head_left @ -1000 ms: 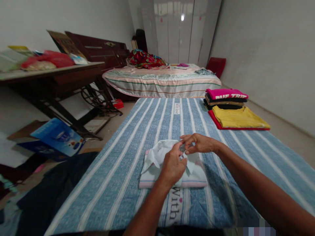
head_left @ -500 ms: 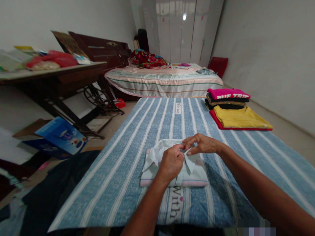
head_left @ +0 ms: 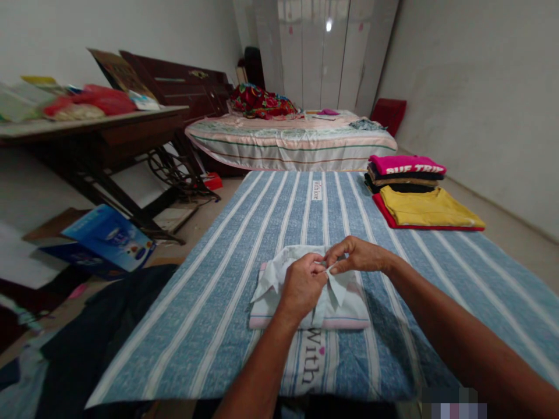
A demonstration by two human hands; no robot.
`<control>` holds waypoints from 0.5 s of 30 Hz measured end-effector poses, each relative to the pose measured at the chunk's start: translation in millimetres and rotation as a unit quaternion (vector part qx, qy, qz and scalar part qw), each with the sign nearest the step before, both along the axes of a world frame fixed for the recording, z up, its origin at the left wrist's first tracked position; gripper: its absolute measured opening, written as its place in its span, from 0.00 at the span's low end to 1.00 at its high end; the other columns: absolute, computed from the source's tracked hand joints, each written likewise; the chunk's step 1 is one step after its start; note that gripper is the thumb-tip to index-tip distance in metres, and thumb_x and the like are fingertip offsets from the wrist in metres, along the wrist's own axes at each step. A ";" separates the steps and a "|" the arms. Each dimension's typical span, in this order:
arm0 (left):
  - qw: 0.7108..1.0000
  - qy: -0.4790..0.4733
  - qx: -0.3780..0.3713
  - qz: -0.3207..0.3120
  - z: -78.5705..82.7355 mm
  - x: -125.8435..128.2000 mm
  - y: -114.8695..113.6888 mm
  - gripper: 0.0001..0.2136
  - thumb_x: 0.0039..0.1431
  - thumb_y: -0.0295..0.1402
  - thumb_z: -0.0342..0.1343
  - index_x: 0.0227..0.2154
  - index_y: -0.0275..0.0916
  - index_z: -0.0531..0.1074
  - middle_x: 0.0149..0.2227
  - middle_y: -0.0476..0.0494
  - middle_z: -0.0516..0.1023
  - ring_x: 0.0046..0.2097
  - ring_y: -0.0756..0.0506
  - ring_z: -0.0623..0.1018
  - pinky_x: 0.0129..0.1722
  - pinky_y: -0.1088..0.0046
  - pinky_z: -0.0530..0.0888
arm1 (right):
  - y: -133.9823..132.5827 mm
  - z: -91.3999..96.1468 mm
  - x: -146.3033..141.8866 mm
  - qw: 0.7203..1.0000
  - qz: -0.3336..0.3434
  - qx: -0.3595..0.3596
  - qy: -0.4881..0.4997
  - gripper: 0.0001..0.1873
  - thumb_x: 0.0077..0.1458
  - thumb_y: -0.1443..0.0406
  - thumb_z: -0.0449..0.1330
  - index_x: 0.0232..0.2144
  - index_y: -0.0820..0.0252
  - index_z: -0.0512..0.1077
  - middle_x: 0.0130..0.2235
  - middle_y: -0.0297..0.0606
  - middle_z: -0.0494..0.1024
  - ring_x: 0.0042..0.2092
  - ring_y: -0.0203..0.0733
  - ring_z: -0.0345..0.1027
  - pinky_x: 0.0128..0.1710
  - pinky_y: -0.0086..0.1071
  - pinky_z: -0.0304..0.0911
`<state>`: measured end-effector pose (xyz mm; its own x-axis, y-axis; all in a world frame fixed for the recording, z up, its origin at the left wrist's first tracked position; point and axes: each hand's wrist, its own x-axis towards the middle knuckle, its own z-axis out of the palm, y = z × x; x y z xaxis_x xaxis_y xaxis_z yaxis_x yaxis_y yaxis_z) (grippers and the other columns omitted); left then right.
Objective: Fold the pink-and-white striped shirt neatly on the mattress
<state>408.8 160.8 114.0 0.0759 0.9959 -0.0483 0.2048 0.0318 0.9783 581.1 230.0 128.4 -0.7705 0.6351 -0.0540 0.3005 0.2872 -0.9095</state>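
A folded white shirt [head_left: 345, 305] with a pointed collar and thin coloured stripes lies on the blue-and-white striped sheet [head_left: 209, 302]. My left hand [head_left: 302, 286] rests on the shirt's middle, fingers pinched together at the collar. My right hand [head_left: 356, 256] meets it from the right, thumb and fingers pinching the same spot of collar fabric. Both hands touch each other over the shirt's neck opening.
A stack of folded clothes, pink on top [head_left: 406, 164], and a folded yellow shirt [head_left: 428, 208] lie at the sheet's far right. A second bed [head_left: 290, 142] stands beyond. A dark wooden table [head_left: 100, 131], a blue box [head_left: 109, 235] and dark clothes [head_left: 87, 331] are on the left.
Both hands have drawn closer together at the collar and closed into a tighter pinch. The shirt has stayed in place.
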 end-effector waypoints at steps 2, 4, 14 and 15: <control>1.000 0.015 0.023 0.015 -0.5 0.3 -0.8 0.14 0.44 0.24 0.54 0.37 0.37 0.72 0.26 0.48 0.77 0.29 0.49 0.75 0.29 0.78 0.68 | -0.4 0.7 -0.1 1.000 -0.002 0.009 -0.005 0.15 0.45 0.56 0.64 0.28 0.63 0.77 0.33 0.35 0.77 0.37 0.39 0.69 0.43 0.32 0.62; 0.997 0.047 0.049 0.021 -0.5 0.2 -2.4 0.14 0.45 0.24 0.54 0.38 0.38 0.72 0.27 0.48 0.78 0.30 0.49 0.76 0.31 0.78 0.68 | -1.2 0.8 -0.3 1.000 -0.004 0.015 -0.009 0.14 0.45 0.57 0.65 0.30 0.62 0.77 0.32 0.34 0.77 0.36 0.38 0.69 0.42 0.31 0.62; 0.985 0.143 0.100 0.022 -2.7 -2.9 -2.3 0.12 0.48 0.24 0.50 0.36 0.37 0.73 0.22 0.51 0.75 0.26 0.50 0.73 0.28 0.78 0.64 | -3.6 -3.4 -5.2 0.997 -0.015 0.075 -0.016 0.11 0.44 0.60 0.65 0.30 0.62 0.76 0.32 0.34 0.77 0.38 0.40 0.69 0.42 0.32 0.62; 0.986 0.136 0.096 0.018 -2.4 -3.1 -1.8 0.12 0.48 0.24 0.50 0.35 0.37 0.73 0.22 0.51 0.74 0.25 0.50 0.72 0.27 0.78 0.64 | -3.4 -3.3 -5.7 0.997 -0.012 0.081 -0.016 0.10 0.45 0.60 0.64 0.30 0.62 0.76 0.32 0.34 0.77 0.38 0.40 0.69 0.42 0.32 0.62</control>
